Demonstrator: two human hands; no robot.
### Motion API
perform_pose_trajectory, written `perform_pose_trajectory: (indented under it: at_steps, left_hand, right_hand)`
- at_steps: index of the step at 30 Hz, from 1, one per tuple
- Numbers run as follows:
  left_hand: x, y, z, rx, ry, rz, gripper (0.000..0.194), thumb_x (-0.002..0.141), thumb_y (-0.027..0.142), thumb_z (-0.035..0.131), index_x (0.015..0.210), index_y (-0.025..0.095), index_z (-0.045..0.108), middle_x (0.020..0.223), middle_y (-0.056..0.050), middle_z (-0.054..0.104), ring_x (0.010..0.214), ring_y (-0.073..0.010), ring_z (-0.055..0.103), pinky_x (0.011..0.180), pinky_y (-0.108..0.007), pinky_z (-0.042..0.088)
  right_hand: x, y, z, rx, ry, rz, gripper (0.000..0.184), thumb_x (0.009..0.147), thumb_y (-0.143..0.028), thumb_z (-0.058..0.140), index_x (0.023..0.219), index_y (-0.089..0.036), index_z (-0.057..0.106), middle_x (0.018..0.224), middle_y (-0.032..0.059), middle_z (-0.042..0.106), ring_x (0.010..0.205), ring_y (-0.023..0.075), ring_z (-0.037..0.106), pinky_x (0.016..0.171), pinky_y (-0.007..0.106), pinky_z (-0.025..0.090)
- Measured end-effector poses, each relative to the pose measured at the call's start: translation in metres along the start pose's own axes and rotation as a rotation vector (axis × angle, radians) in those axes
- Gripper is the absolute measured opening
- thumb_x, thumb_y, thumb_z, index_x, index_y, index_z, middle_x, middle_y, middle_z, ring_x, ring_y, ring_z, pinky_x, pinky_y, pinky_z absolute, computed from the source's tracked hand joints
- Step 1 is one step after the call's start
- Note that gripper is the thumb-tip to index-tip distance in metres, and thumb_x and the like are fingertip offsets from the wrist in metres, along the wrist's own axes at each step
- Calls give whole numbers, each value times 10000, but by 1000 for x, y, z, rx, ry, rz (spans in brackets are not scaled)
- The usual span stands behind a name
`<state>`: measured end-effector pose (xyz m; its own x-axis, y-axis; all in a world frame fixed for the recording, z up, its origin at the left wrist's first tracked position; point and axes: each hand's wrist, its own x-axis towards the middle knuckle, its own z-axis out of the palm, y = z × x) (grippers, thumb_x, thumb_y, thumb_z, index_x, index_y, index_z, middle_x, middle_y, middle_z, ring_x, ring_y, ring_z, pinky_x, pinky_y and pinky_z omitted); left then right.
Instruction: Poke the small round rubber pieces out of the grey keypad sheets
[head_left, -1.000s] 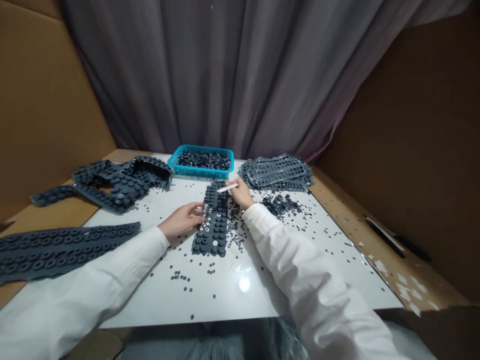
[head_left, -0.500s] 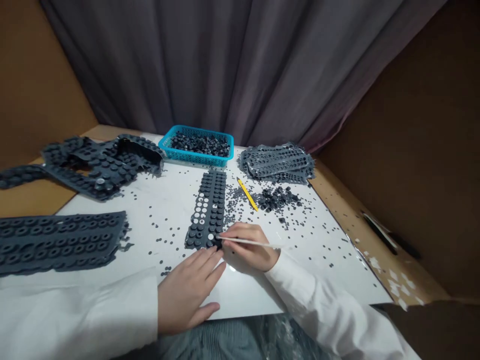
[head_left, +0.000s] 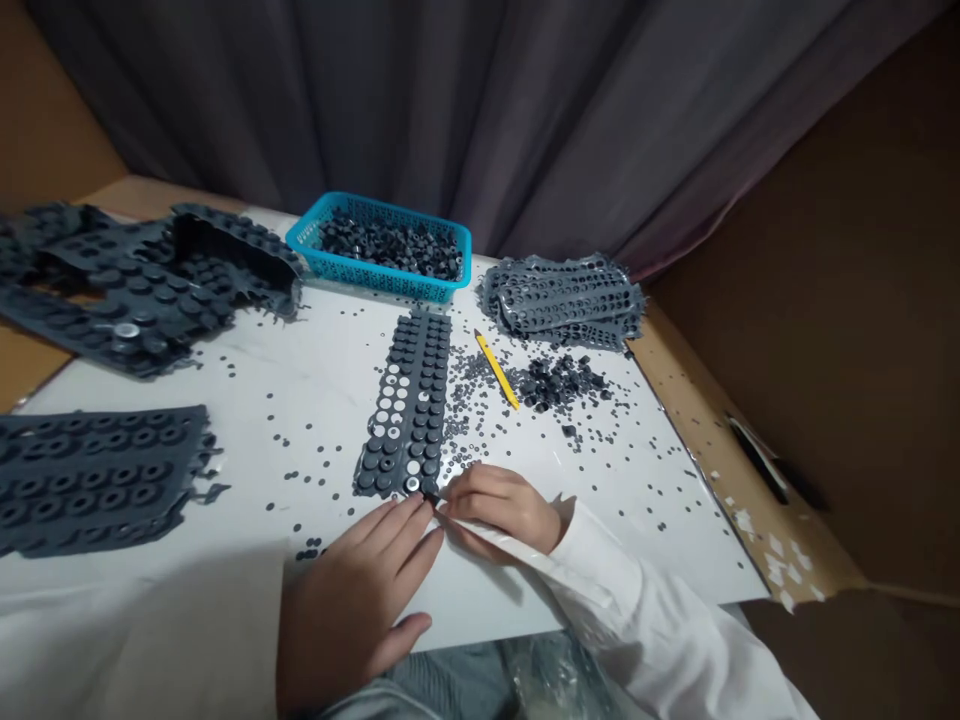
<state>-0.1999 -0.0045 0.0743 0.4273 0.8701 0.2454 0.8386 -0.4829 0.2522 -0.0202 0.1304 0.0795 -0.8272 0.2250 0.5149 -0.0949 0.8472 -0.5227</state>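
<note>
Grey rubber strip (head_left: pixel 409 400) lies straight on the white board (head_left: pixel 315 370), and its near end is just in front of our two hands. We see many round rubber buttons on this strip, and some spots in its middle part show white. Our left hand (head_left: pixel 352 600) is released, with the fingers a little spread, and its fingertips (head_left: pixel 416 507) touch the near end of the strip. Our right hand (head_left: pixel 502 505) is curled and grasps a thin white stick (head_left: pixel 480 533), whose tip reaches the same end of the strip, just beside the left fingertips.

Ahead of the right hand lie a yellow pencil (head_left: pixel 496 370), a small heap of rubber buttons (head_left: pixel 559 383) and a stack of punched grey sheets (head_left: pixel 562 300). Many loose little discs (head_left: pixel 466 368) are scattered around the strip. Farther ahead of both hands stands a blue plastic basket (head_left: pixel 330 262) full of buttons. To the left of the left hand lie two big rubber sheets (head_left: pixel 97 475) (head_left: pixel 135 290).
</note>
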Motion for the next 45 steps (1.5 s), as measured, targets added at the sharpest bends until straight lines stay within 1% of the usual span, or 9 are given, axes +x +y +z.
perform_pose_trajectory:
  at_steps: [4, 10, 16, 21, 25, 30, 33, 38, 45]
  left_hand:
    - [2, -1, -1, -40, -38, 3, 551, 778, 442, 604, 1244, 153, 555, 1317, -174, 552, 1186, -339, 516, 994, -476, 407]
    - [3, -1, -4, 38, 20, 32, 542, 778, 490, 589, 1180, 126, 588, 1245, -175, 601, 1122, -320, 557, 958, -438, 436]
    - [6, 1, -12, 11, -18, 16, 473, 796, 389, 595, 1187, 125, 567, 1244, -156, 601, 1136, -298, 550, 959, -411, 436]
    - [9, -1, -14, -37, -25, 13, 470, 772, 345, 596, 1184, 121, 565, 1255, -160, 594, 1131, -302, 558, 938, -411, 458]
    - [9, -1, -14, -47, -35, 13, 460, 758, 329, 590, 1166, 118, 579, 1265, -170, 589, 1147, -311, 553, 932, -418, 467]
    - [6, 0, -14, -60, -22, -29, 423, 753, 295, 585, 1149, 147, 596, 1315, -145, 563, 1171, -297, 544, 944, -413, 458]
    - [6, 0, -14, -50, -10, -18, 423, 755, 292, 590, 1154, 149, 592, 1340, -132, 547, 1189, -294, 530, 962, -411, 441]
    - [7, 0, -14, -25, 21, -5, 422, 755, 308, 598, 1145, 146, 597, 1333, -128, 554, 1173, -294, 537, 970, -418, 419]
    - [8, 1, -15, -32, 59, 15, 400, 745, 299, 611, 1103, 122, 604, 1257, -142, 597, 1129, -289, 540, 945, -414, 399]
  right_hand:
    - [0, 0, -1, -46, -25, 5, 94, 869, -165, 553, 924, -179, 627, 870, 120, 694, 864, 186, 655, 753, 312, 573]
    - [2, -1, -3, -207, -92, -95, 128, 921, -145, 488, 943, -151, 614, 1203, 178, 635, 1194, 235, 552, 984, 415, 507]
    - [1, 0, -1, -360, -119, -215, 122, 927, -142, 489, 850, -111, 579, 1184, 210, 634, 1218, 280, 528, 933, 402, 547]
    - [0, -3, 4, -436, -83, -205, 35, 897, -110, 533, 868, -119, 548, 1174, 216, 633, 1206, 278, 535, 919, 371, 561]
    - [2, -1, 4, -435, -65, -171, 36, 907, -101, 506, 900, -127, 530, 1204, 231, 609, 1265, 273, 478, 948, 404, 546]
    - [3, 6, -3, -293, 49, 44, 126, 943, -126, 440, 1045, -155, 508, 1267, 203, 582, 1298, 222, 452, 975, 437, 518]
    - [3, 6, -3, -96, 128, 181, 95, 956, -222, 455, 1016, -184, 517, 1265, 175, 595, 1272, 201, 487, 998, 435, 489]
    - [3, 1, -2, 152, 62, 225, 156, 947, -317, 484, 947, -179, 557, 1222, 172, 629, 1265, 213, 496, 1020, 448, 450]
    - [3, -4, -6, 342, 48, 290, 108, 916, -294, 544, 940, -194, 577, 1155, 138, 673, 1200, 215, 540, 986, 443, 456]
